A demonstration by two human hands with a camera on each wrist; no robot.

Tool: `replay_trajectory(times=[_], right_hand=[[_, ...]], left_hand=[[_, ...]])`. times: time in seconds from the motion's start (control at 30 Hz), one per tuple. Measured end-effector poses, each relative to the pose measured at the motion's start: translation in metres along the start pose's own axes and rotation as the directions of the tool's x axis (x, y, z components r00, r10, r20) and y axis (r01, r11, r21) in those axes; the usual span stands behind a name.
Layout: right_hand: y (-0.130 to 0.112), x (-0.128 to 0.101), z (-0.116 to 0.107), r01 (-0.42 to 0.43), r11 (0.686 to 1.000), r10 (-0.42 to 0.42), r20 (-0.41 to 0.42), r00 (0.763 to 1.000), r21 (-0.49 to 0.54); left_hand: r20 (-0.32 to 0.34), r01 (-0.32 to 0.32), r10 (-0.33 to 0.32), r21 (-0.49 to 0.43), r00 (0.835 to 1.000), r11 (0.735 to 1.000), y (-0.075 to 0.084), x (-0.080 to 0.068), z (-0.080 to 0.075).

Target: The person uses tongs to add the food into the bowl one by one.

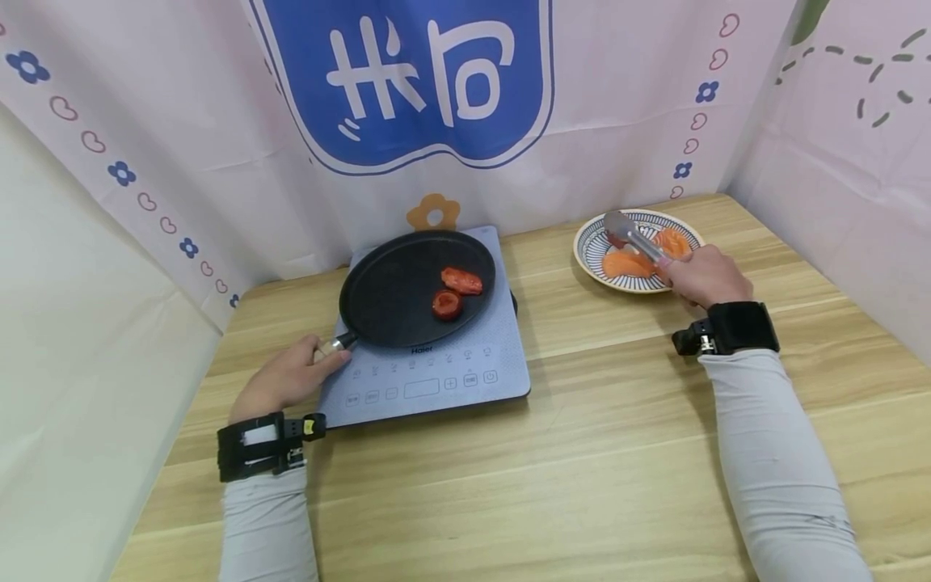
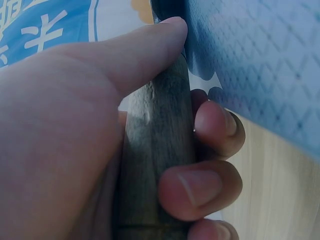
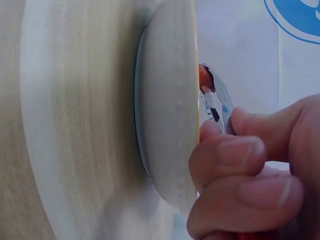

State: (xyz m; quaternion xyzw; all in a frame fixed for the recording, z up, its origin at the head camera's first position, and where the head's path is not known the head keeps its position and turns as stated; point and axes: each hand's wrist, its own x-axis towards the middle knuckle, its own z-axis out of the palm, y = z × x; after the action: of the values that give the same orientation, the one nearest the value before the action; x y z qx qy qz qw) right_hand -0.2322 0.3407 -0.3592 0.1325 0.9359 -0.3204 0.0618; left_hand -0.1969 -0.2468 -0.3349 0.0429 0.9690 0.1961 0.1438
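My left hand grips the wooden handle of a black frying pan, its thumb lying along the top. Two red pieces of food, one long and one round, lie in the right part of the pan. Over at the plate, my right hand holds metal tongs. A red piece shows at the tongs' tips in the right wrist view, just over the plate's rim. Orange slices lie on the plate; the hand partly covers its near right side.
Under the pan is a flat Haier induction cooker with touch buttons along its front. The wooden table meets printed cloth at the back and sides. The plate stands right of the cooker, near the back edge.
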Motion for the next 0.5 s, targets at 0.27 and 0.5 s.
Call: replay_trajectory(times=[0.27, 0.5], right_hand=[[0.0028, 0.0056, -0.0011, -0.003, 0.992, -0.003, 0.044, 0.999, 0.130], [0.0002, 0.0096, -0.0005, -0.007, 0.972, -0.011, 0.076, 0.997, 0.236]], left_hand=[[-0.001, -0.001, 0.001, -0.007, 1.000, 1.000, 0.0000, -0.0005, 0.0006], [0.003, 0.012, -0.012, -0.014, 1.000, 1.000, 0.0010, -0.0003, 0.0001]])
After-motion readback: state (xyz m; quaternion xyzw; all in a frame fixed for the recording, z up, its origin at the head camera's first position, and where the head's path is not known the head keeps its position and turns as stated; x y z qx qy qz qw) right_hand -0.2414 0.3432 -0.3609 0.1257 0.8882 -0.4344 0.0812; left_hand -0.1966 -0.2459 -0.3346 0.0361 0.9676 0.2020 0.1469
